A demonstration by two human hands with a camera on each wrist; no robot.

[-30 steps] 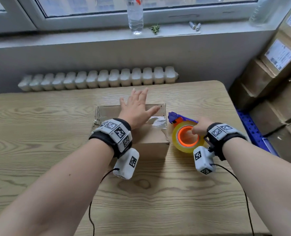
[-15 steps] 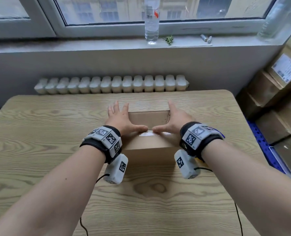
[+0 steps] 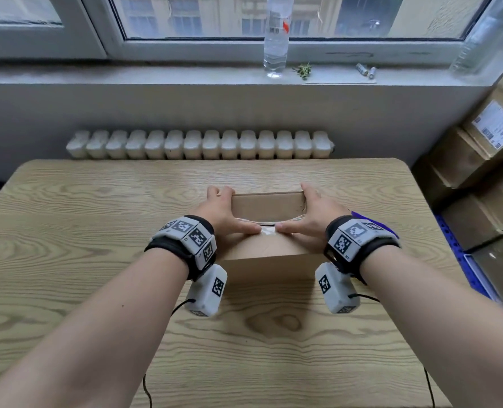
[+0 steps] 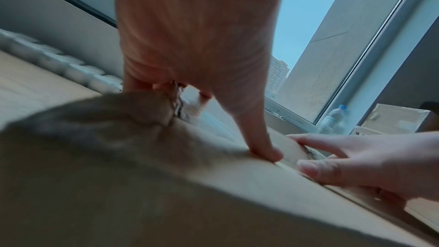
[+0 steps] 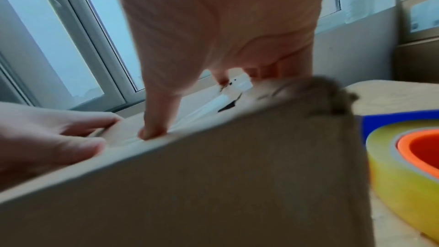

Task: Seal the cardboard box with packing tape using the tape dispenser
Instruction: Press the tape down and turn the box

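Note:
A small brown cardboard box (image 3: 268,206) stands on the wooden table (image 3: 97,231), flaps down, with a clear strip of tape (image 3: 268,230) across its top seam. My left hand (image 3: 226,213) holds the box's left end, thumb on top, fingers down the side. My right hand (image 3: 310,214) holds the right end the same way. The two thumbs nearly meet on the tape. The left wrist view shows the left thumb (image 4: 259,144) pressing the top. The right wrist view shows the right thumb (image 5: 154,127) on the tape. The blue tape dispenser (image 3: 372,223) with its yellowish roll (image 5: 403,166) lies just right of the box, untouched.
A white radiator (image 3: 200,144) runs behind the table. On the windowsill stands a water bottle (image 3: 275,39). Stacked cardboard boxes (image 3: 485,172) and a blue crate (image 3: 456,254) crowd the right side beyond the table edge.
My right hand let go of the dispenser and came onto the box. Both hands then slid from lying flat on top to holding the box's ends, thumbs on the seam.

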